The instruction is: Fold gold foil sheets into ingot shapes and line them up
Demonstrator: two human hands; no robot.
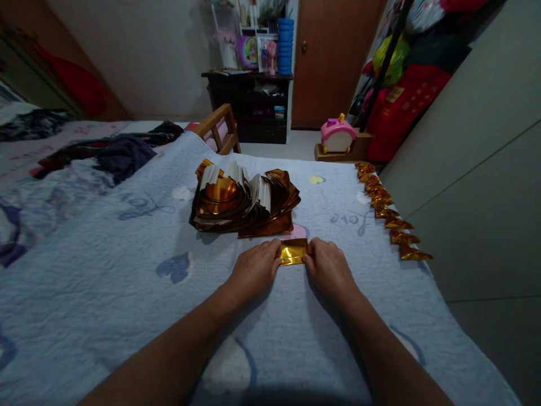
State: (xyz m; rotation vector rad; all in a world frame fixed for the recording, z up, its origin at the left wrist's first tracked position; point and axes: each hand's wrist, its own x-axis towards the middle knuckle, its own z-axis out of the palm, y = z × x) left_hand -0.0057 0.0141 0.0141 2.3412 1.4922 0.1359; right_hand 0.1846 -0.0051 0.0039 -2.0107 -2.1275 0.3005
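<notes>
A small folded sheet of gold foil paper (293,252) is stretched between my two hands just above or on the bed cover. My left hand (257,265) grips its left end, fingers curled and thumb pressed in. At its right end, my right hand (328,264) pinches the paper in the same way. Right behind the hands sits a bulky stack of curled gold foil sheets (224,194) with pale undersides. Along the bed's right edge runs a row of folded gold foil pieces (382,204), overlapping one another.
The light blue bed cover (127,316) spreads under everything. Crumpled dark clothes (127,155) lie at the left. Beyond the bed's far edge are a wooden chair (220,129), a dark shelf (249,107) and a pink toy case (338,135). A pale cabinet (477,169) stands to the right.
</notes>
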